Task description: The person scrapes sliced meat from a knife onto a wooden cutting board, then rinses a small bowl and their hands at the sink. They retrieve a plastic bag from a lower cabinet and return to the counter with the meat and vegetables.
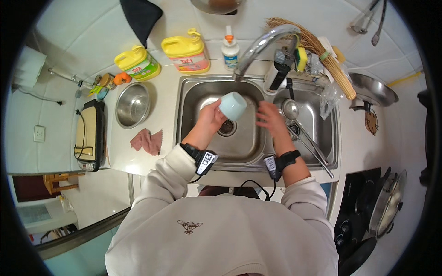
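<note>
My left hand (209, 119) grips a pale blue cup (233, 106) by its side, tilted over the left basin of the steel sink (241, 146). To the right of the cup, apart from it, my right hand (271, 117) is blurred, with fingers spread and nothing visible in it, near the divider between the basins. The chrome faucet (266, 41) arches above and behind the cup; whether water runs cannot be told. A steel ladle (290, 109) and other long metal utensils (310, 143) lie in the right basin, some handles resting over its front edge.
A steel bowl (133, 105) and a pink cloth (147, 141) lie on the left counter. Behind the sink stand yellow detergent jugs (185, 53) and a white spray bottle (230, 53). A straw brush (321, 55) leans at the back right; a frying pan (373, 89) sits beyond.
</note>
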A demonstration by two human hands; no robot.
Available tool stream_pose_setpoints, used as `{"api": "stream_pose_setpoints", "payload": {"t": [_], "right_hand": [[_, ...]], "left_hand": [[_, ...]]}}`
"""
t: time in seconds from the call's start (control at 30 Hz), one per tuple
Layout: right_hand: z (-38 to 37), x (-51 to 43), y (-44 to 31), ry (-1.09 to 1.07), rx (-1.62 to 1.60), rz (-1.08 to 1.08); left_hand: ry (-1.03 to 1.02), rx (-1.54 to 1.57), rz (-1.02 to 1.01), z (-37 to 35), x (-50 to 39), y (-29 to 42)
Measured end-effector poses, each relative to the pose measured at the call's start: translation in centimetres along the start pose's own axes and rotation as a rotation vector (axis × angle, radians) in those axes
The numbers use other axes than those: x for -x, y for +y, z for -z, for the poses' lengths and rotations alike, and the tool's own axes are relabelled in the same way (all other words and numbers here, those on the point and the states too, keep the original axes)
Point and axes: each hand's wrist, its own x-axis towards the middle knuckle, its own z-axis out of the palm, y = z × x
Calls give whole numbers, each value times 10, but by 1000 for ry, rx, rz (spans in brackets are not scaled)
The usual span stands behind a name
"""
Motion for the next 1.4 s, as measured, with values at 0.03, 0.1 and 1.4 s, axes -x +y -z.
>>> {"api": "stream_pose_setpoints", "payload": {"t": [0.03, 0.1, 1.4], "right_hand": [[-15, 8, 7, -34, 144, 49], [-40, 17, 15, -128, 388, 214], [258, -94, 37, 520, 1335, 130]], "left_hand": [[21, -54, 35, 7, 0, -6], [17, -65, 133, 17, 4, -17], [789, -584, -605, 229, 47, 78]]}}
